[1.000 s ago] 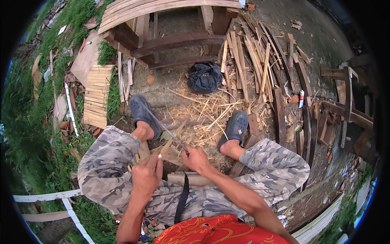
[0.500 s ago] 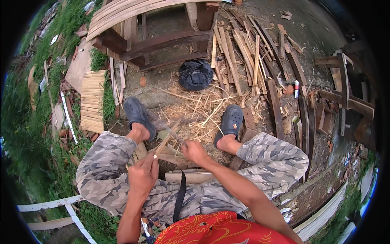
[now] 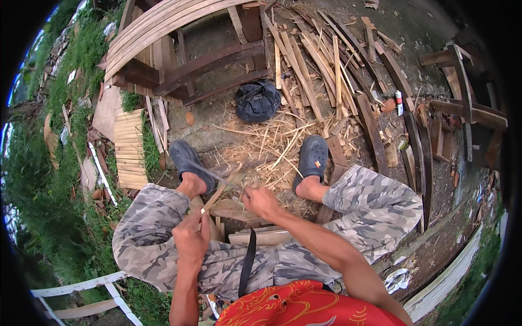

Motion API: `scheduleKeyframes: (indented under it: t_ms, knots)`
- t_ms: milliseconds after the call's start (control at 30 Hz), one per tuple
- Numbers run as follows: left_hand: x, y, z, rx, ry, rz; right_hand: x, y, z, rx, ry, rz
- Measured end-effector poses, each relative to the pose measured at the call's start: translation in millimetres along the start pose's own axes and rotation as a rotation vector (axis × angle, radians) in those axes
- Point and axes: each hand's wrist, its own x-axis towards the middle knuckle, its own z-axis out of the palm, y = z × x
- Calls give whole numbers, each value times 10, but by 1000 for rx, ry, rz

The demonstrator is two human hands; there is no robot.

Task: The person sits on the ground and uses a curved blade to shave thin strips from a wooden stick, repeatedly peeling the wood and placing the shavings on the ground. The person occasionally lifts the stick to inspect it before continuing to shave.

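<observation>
My left hand (image 3: 190, 236) is closed around the lower end of a thin wooden strip (image 3: 220, 189), which slants up and away toward the pile of shavings. To its right, my right hand (image 3: 261, 202) is closed on the handle of a knife, mostly hidden in the fingers. The grey, motion-blurred knife blade (image 3: 209, 173) points left and crosses the upper part of the strip. Whether its edge touches the strip is unclear. Pale curled shavings (image 3: 266, 146) lie on the ground between my feet, just beyond both hands.
A slatted wooden bench (image 3: 209, 70) stands ahead, with a black bag (image 3: 258, 101) near it. Many loose wood strips (image 3: 310, 76) lie to the far right, beside a small white tube (image 3: 399, 103). A slatted panel (image 3: 129, 146) rests on the grass at left.
The view has shifted slightly. My left hand still grips the strip, and the knife blade has moved a little along it; my right hand stays near the same spot.
</observation>
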Motion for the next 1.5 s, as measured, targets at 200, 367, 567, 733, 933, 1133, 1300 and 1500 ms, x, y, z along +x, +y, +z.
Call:
scheduleKeyframes:
  t_ms: [200, 367, 567, 733, 933, 1133, 1300, 1500]
  knots:
    - [-40, 55, 28, 28, -33, -5, 128, 293, 0, -107, -22, 297]
    - [24, 83, 38, 14, -37, 2, 129, 442, 151, 10, 2, -26]
    - [36, 91, 45, 11, -54, 43, 201, 805, 341, -134, 53, 303]
    - [9, 101, 49, 75, -55, 43, 216, 850, 465, 110, 27, -31]
    - [-43, 50, 35, 61, -18, -7, 201, 1169, 532, -67, 0, 418]
    - [-90, 5, 67, 49, 21, -56, 170, 667, 151, -12, -63, 299]
    - [-116, -22, 90, 33, 32, -33, -134, -379, -166, 98, -7, -108]
    - [-194, -62, 44, 84, -53, -7, -145, -181, -96, 161, -16, 122]
